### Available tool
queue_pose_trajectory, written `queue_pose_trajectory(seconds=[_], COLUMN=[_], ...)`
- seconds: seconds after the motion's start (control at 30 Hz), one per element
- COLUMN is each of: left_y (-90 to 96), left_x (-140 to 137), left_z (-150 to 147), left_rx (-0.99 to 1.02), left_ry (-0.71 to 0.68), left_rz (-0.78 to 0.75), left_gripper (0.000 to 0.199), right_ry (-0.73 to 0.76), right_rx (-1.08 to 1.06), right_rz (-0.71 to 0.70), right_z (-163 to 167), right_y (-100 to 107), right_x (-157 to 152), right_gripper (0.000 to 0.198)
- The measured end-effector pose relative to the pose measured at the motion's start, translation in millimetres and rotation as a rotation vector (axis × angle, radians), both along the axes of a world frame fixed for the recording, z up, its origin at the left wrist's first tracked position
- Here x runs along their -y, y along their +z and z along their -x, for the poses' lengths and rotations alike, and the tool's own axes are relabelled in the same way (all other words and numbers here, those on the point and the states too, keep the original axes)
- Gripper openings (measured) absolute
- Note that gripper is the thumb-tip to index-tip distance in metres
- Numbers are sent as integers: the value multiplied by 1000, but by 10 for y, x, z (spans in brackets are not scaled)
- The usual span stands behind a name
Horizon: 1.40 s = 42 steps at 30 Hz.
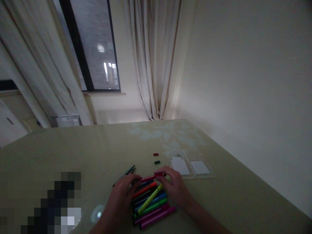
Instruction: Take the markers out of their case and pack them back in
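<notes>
A red marker (148, 178) is held level between both hands, just above a pile of markers. My left hand (123, 191) grips its left end with closed fingers. My right hand (174, 186) pinches the right end, where a red cap shows. Below lie several markers side by side, among them an orange marker (145, 189), a green marker (157, 205) and a magenta marker (158, 217). Slanting across the top of them is a yellow marker (149, 199). Part of the pile is hidden behind my left hand.
Past my hands lie a small red cap (156, 154) and a small dark green cap (157, 162). Thin dark green pens (124, 175) rest beyond my left hand. A clear plastic case (192, 172) lies opened at the right. The table (80, 146) meets a wall on the right.
</notes>
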<state>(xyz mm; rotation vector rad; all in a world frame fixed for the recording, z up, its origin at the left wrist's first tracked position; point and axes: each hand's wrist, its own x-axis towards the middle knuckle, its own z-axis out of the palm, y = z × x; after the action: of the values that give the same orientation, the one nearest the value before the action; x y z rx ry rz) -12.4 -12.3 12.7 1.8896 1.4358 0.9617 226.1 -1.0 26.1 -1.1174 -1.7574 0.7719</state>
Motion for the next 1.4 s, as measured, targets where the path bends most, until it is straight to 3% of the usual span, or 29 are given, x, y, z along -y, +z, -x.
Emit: queue_pose_trajectory(seconds=[0.23,0.43,0.57,0.7,0.83,0.93,1.07,1.23,1.4], left_y=[-35,40,53,44,-13,-88,-143,-82,-12], left_x=[-9,-42,-79,-145,-206,-221,-209,-182,-118], left_z=[8,122,239,384,556,657,691,554,262], left_rx=[12,-80,-217,-261,-290,-360,-398,-286,-76], left_ry=[-8,-49,-29,-60,123,220,187,235,107], left_rz=[-2,42,-23,-13,-18,-11,25,-32,-28], left_gripper=[20,23,20,26,38,37,32,34,32], right_ry=[-45,11,-103,-166,-166,-187,-208,-131,-81], right_rx=[-31,54,367,697,785,789,755,417,130], right_rz=[128,74,-140,-190,-205,-187,-156,-118,-127], right_z=[20,40,26,5,-8,-14,-20,-13,2], right_y=[-36,-64,-115,-265,-370,-353,-249,-116,-55], right_x=[-23,-81,-198,-281,-274,-250,-210,-124,-49], right_gripper=[13,23,31,42,41,27,14,9,8])
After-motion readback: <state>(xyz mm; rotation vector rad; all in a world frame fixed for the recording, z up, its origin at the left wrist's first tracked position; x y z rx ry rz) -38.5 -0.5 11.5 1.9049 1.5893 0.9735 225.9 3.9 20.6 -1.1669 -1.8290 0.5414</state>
